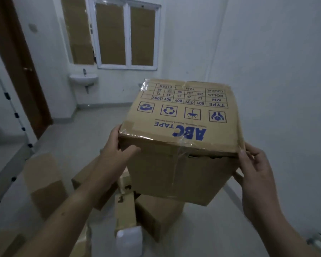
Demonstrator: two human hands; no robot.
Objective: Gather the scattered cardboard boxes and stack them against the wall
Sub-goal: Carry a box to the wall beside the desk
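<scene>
Two white walls close the room: the right wall (276,71) is bare, and the far one holds a window (126,34) with brown sheets over its panes. A grey floor (82,130) runs to a brown door (17,62) at left. The box (180,130) is held in the air near the right wall, tilted and taped at its seams, its top printed "ABC TAPE" upside down to the camera. More cardboard lies on the floor beneath: a left box (44,182), a low box (156,216) under the held one, and a narrow box (125,206) between them. A sink (83,78) hangs below the window. A white jug (129,240) stands by the narrow box. The left hand (117,151) grips the box's near left edge, thumb on the front face. The right hand (254,169) clasps the near right corner with curled fingers.
</scene>
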